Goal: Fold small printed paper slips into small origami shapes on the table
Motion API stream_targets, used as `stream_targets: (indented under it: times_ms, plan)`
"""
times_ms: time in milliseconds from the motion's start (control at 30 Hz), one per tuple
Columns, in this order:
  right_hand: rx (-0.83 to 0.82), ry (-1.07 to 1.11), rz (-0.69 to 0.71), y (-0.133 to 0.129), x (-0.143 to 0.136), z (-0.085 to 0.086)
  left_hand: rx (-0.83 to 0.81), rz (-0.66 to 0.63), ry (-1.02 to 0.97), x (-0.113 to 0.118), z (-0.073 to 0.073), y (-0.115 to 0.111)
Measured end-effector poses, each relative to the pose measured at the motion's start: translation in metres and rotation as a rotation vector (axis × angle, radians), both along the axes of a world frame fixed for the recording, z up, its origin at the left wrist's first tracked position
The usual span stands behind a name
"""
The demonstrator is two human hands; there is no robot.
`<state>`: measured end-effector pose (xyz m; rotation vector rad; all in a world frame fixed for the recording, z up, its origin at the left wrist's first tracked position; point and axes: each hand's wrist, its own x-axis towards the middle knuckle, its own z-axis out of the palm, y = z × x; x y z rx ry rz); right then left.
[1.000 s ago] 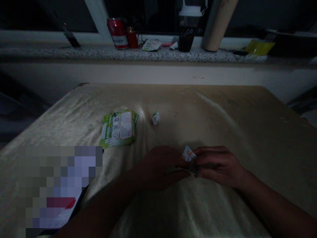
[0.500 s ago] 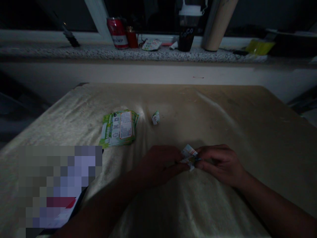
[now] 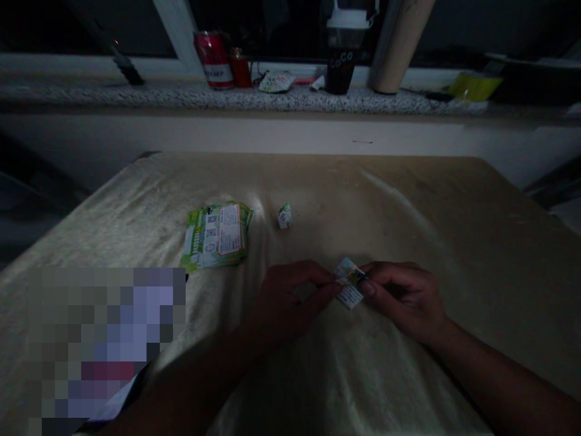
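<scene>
A small folded printed paper point(image 3: 348, 290) is held low over the cloth between both hands. My left hand point(image 3: 290, 297) pinches its left edge between thumb and fingertips. On the opposite side, my right hand point(image 3: 406, 297) grips the right edge, thumb on top. Up and to the left stands a small folded green-and-white paper piece point(image 3: 284, 216). Farther left lies a stack of green printed sheets point(image 3: 218, 236), with text and square codes on the top sheet.
A pixelated device point(image 3: 122, 327) lies at the lower left of the cloth-covered table point(image 3: 408, 206). On the stone sill point(image 3: 172, 95) behind stand a red can point(image 3: 214, 60), a lidded cup point(image 3: 345, 57) and a cardboard tube point(image 3: 402, 48).
The paper between my hands has gone from a partly open, crossed shape to a flatter, compact rectangle. The fingers of both hands have shifted slightly on it.
</scene>
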<state>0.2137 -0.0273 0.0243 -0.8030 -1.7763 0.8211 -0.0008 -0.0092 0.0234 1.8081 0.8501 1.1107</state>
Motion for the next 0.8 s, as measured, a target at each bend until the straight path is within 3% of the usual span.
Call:
stream_targets:
  times_ms: [333,433,600,800]
  plan:
    - [-0.017,0.031,-0.021,-0.001,-0.003,0.002,0.015,0.074,-0.064,0.003,-0.006,-0.009]
    - [0.010,0.027,-0.032,-0.001,-0.003,0.002,-0.111,0.097,-0.087,0.005,-0.011,-0.011]
    - [0.050,0.012,-0.028,0.000,-0.003,0.002,-0.415,-0.005,-0.169,0.011,-0.011,-0.008]
    - [0.043,0.011,-0.050,0.001,-0.004,0.003,-0.400,0.031,-0.071,0.012,-0.006,-0.008]
